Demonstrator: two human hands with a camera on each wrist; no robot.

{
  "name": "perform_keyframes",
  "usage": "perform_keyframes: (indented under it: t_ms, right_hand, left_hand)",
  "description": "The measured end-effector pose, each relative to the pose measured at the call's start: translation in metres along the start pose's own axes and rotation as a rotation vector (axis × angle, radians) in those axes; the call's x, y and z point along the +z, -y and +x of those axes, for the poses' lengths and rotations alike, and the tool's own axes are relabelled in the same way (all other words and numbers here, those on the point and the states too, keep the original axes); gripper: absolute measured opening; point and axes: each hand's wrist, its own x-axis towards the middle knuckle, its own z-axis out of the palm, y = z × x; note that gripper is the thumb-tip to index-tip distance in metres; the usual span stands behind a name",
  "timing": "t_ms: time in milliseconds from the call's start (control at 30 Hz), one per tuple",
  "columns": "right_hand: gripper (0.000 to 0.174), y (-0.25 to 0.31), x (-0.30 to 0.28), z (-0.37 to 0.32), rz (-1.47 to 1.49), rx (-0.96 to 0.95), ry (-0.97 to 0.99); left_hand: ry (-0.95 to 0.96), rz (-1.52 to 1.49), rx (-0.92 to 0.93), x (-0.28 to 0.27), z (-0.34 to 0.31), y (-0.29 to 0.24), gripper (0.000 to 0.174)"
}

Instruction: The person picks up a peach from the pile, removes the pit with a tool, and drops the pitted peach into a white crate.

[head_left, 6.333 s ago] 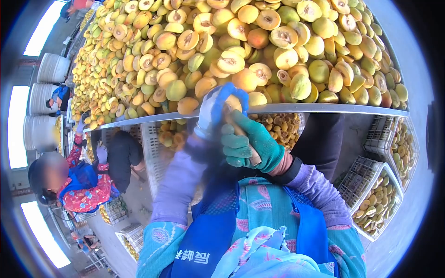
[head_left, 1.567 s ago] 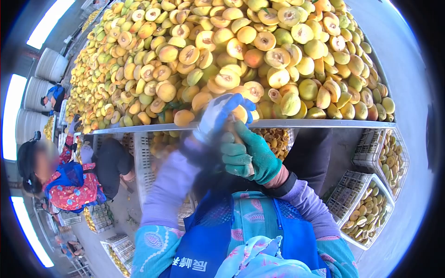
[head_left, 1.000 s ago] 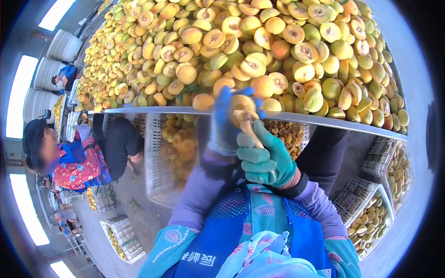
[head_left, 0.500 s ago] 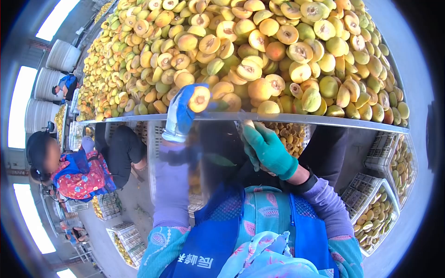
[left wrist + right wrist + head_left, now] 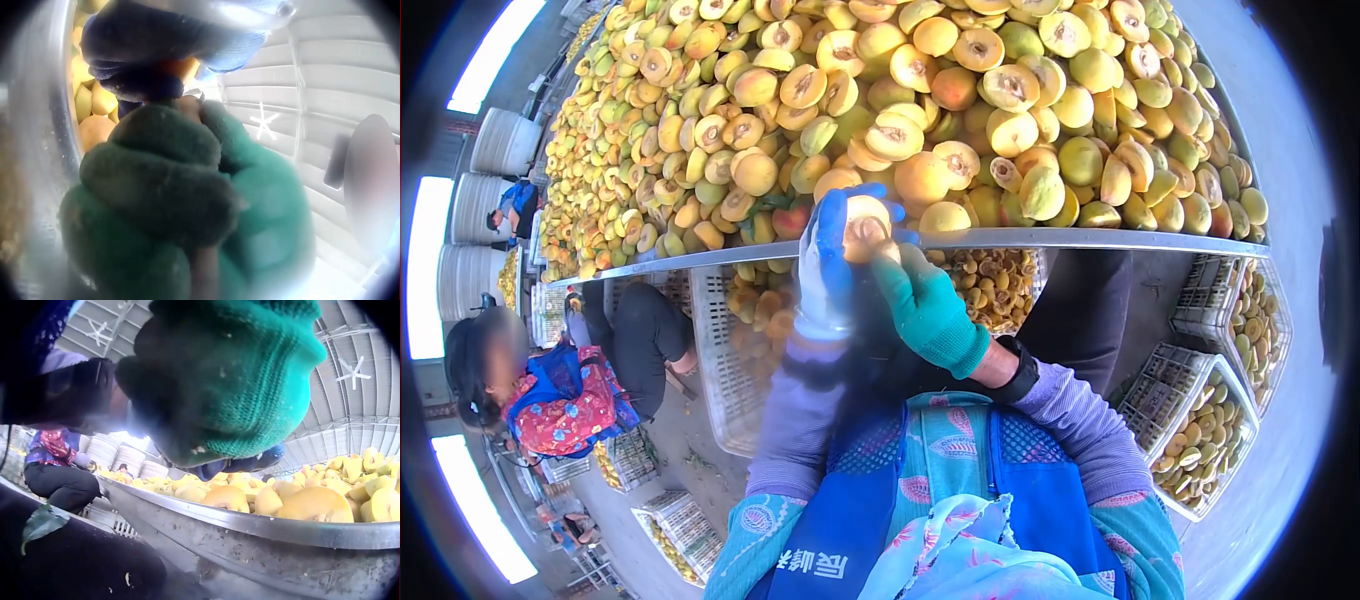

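Note:
My left hand (image 5: 825, 265), in a blue and white glove, holds a halved yellow fruit (image 5: 866, 225) with its cut face up, just over the metal rim (image 5: 1000, 238). My right hand (image 5: 935, 312), in a green glove, meets that fruit from the right. In the left wrist view the green fingers (image 5: 156, 178) curl round a wooden handle (image 5: 205, 272); its working end is hidden. The blue glove (image 5: 156, 47) is close above them. The right wrist view shows the back of the green glove (image 5: 250, 381), hiding the fruit and tool.
Halved fruit (image 5: 750, 130) is heaped behind the rim. Below it stand a white crate (image 5: 725, 370) and a container of small brown pieces (image 5: 995, 285). Crates of fruit (image 5: 1200, 440) stand at right. A seated person (image 5: 565, 400) is at left. A leaf (image 5: 44, 522) lies on dark cloth.
My left hand has moved right and slightly down with the fruit half, from over the heap to the green glove. My right hand has shifted left and up to meet it.

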Motion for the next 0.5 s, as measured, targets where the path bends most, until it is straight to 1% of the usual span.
perform_keyframes:
  t_ms: [67,133,200,233,300,333,400,433,500]
  right_hand:
    - [0.03,-0.002,0.003,-0.001,0.022,0.0,-0.023]
    - [0.03,-0.004,0.007,-0.002,0.071,0.027,-0.039]
    - [0.031,-0.009,0.01,-0.002,0.118,0.024,-0.049]
    - [0.031,-0.01,0.011,-0.002,0.141,0.022,-0.056]
    - [0.026,-0.011,0.003,0.002,0.141,0.05,0.026]
    - [0.024,-0.01,-0.001,0.004,0.141,0.065,0.067]
    - [0.025,-0.005,-0.004,0.006,0.128,0.032,0.089]
    - [0.025,-0.003,-0.006,0.008,0.118,0.011,0.102]
    - [0.031,-0.006,-0.003,0.005,0.114,0.006,0.035]
  left_hand:
    - [-0.008,-0.286,-0.099,0.006,-0.004,-0.002,0.039]
    - [-0.049,-0.073,0.016,0.007,-0.005,0.004,0.037]
    - [-0.086,0.284,0.213,0.008,-0.006,0.012,0.038]
    - [-0.1,0.535,0.353,0.008,-0.006,0.015,0.041]
    - [-0.132,0.798,0.536,0.012,-0.005,0.019,0.044]
    - [-0.155,0.809,0.575,0.014,-0.004,0.02,0.043]
    - [-0.195,0.817,0.567,0.018,-0.004,0.019,0.04]
    - [-0.215,0.812,0.523,0.021,-0.005,0.014,0.04]
    - [-0.198,0.699,0.426,0.027,-0.006,0.008,0.041]
